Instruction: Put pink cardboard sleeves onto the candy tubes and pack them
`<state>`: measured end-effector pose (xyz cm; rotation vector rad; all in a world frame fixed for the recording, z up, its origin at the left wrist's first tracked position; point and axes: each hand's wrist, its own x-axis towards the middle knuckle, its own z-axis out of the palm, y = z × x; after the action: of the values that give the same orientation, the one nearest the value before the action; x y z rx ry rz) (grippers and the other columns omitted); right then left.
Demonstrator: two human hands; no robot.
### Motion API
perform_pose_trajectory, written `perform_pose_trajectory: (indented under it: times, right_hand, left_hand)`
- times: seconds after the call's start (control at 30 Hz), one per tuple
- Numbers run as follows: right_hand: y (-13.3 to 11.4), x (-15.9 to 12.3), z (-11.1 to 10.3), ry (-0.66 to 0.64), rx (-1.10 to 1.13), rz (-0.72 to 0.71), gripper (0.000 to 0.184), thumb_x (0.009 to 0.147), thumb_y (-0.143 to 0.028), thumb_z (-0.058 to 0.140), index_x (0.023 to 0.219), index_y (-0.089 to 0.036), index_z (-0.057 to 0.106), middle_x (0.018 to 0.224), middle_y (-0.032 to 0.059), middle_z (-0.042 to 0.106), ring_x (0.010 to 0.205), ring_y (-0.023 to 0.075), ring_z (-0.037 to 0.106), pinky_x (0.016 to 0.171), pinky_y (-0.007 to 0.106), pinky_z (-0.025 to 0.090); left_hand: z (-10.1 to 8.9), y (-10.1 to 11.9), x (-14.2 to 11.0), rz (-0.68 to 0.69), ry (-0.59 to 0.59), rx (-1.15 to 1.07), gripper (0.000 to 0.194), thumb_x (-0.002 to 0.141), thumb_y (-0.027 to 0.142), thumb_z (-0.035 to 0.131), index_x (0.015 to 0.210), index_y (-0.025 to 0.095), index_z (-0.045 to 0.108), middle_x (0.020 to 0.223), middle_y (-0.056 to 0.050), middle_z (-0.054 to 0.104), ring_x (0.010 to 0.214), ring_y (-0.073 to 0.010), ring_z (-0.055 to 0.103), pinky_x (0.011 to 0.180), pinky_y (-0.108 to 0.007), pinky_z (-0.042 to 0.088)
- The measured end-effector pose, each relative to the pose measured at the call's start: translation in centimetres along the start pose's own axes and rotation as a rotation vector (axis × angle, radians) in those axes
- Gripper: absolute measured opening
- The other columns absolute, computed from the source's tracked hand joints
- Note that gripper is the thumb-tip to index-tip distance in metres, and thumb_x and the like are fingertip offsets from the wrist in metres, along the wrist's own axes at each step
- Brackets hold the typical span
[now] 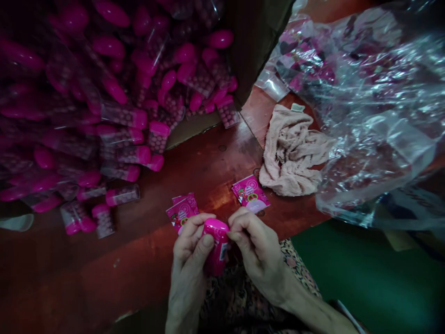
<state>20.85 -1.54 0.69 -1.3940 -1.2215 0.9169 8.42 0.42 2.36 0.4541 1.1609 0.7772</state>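
Near the table's front edge, my left hand [194,248] is wrapped round a pink candy container [217,246]. It has a glossy pink rounded cap, a pink label and a white barcode patch on its side. The thumb of that hand presses on the front just below the cap. My right hand [255,248] is closed in a pinch at the container's right edge, below the cap; what exactly lies between its fingertips is hard to make out. Pink printed labels [182,211] lie just beyond my left hand, and another pink label [251,192] lies beyond my right.
Many pink-capped clear containers of small balls [123,116] are heaped on the left, some in a cardboard box [257,41]. A crumpled pale cloth [292,153] lies on the reddish table [86,273]. Clear plastic bags [382,116] cover the right side, with pink pieces inside.
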Motion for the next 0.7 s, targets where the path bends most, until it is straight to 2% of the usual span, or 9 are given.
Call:
perform_pose_trajectory:
  times: [0.1, 0.13, 0.2, 0.27, 0.33, 0.47, 0.57, 0.7]
  right_hand:
    - [-0.1, -0.2, 0.1, 0.153, 0.032, 0.138, 0.017, 0.091, -0.013, 0.039, 0.079, -0.02, 0.049, 0.072, -0.0018, 0.049, 0.064, 0.0098, 0.049, 0.058, 0.02, 0.043]
    - [-0.2, -0.3, 0.2, 0.165, 0.03, 0.146, 0.015, 0.091, -0.015, 0.039, 0.084, -0.02, 0.051, 0.074, -0.0011, 0.051, 0.066, 0.0103, 0.051, 0.06, 0.021, 0.044]
    - [-0.4, -0.5, 0.4, 0.103, 0.006, 0.102, 0.009, 0.09, -0.021, 0.046, 0.095, -0.019, 0.054, 0.082, 0.0015, 0.056, 0.075, 0.0128, 0.055, 0.066, 0.023, 0.047]
    - [-0.4, -0.6, 0.9, 0.029, -0.055, 0.038, 0.02, 0.085, -0.026, 0.055, 0.104, -0.018, 0.055, 0.092, 0.0048, 0.058, 0.084, 0.0161, 0.056, 0.072, 0.026, 0.049]
    - [-0.3, -0.8, 1.4, 0.03, -0.121, -0.003, 0.023, 0.085, -0.021, 0.055, 0.107, -0.017, 0.055, 0.096, 0.007, 0.058, 0.089, 0.0175, 0.056, 0.076, 0.027, 0.049]
    - [-0.2, -0.8, 1.7, 0.028, -0.119, -0.06, 0.026, 0.088, -0.006, 0.045, 0.109, -0.016, 0.055, 0.091, 0.0072, 0.058, 0.083, 0.0149, 0.058, 0.071, 0.024, 0.051]
    - [-0.3, -0.8, 1.2, -0.035, -0.093, -0.073, 0.026, 0.087, -0.007, 0.047, 0.109, -0.015, 0.058, 0.088, 0.0067, 0.058, 0.078, 0.0142, 0.058, 0.066, 0.023, 0.051]
    - [-0.7, -0.9, 0.8, -0.05, -0.088, -0.071, 0.033, 0.086, -0.005, 0.046, 0.114, -0.016, 0.058, 0.088, 0.0082, 0.058, 0.078, 0.0156, 0.058, 0.065, 0.026, 0.052]
  left_hand:
    - [0.5, -0.2, 0.2, 0.013, 0.069, -0.069, 0.018, 0.077, 0.027, 0.063, 0.092, 0.019, 0.06, 0.072, 0.0, 0.061, 0.06, -0.0085, 0.056, 0.055, -0.017, 0.044]
    - [0.7, -0.3, 0.3, 0.025, 0.11, -0.097, 0.018, 0.076, 0.027, 0.064, 0.091, 0.018, 0.06, 0.073, 0.0, 0.061, 0.061, -0.0088, 0.056, 0.057, -0.018, 0.045]
    - [1.0, -0.4, 0.5, 0.06, 0.19, -0.149, 0.019, 0.072, 0.025, 0.067, 0.088, 0.018, 0.06, 0.075, 0.0, 0.062, 0.062, -0.0087, 0.057, 0.059, -0.018, 0.047]
    - [1.2, -0.5, 0.6, 0.085, 0.228, -0.187, 0.019, 0.07, 0.024, 0.068, 0.087, 0.019, 0.06, 0.076, 0.0, 0.063, 0.062, -0.0087, 0.058, 0.059, -0.018, 0.047]
    - [1.3, -0.6, 0.5, 0.106, 0.221, -0.187, 0.018, 0.07, 0.023, 0.069, 0.085, 0.019, 0.061, 0.078, -0.001, 0.065, 0.066, -0.009, 0.059, 0.062, -0.018, 0.048]
    - [0.9, -0.4, 0.3, 0.205, 0.226, 0.006, 0.014, 0.069, 0.02, 0.07, 0.082, 0.019, 0.066, 0.079, 0.0, 0.068, 0.071, -0.0092, 0.062, 0.067, -0.017, 0.049]
    - [0.2, -0.2, 0.3, 0.304, 0.28, 0.203, 0.017, 0.067, 0.018, 0.073, 0.083, 0.022, 0.071, 0.079, 0.0, 0.071, 0.071, -0.011, 0.064, 0.067, -0.018, 0.05]
    - [-0.4, -0.4, 0.1, 0.403, 0.325, 0.379, 0.015, 0.067, 0.018, 0.073, 0.081, 0.025, 0.073, 0.081, 0.001, 0.074, 0.075, -0.0145, 0.065, 0.073, -0.024, 0.052]
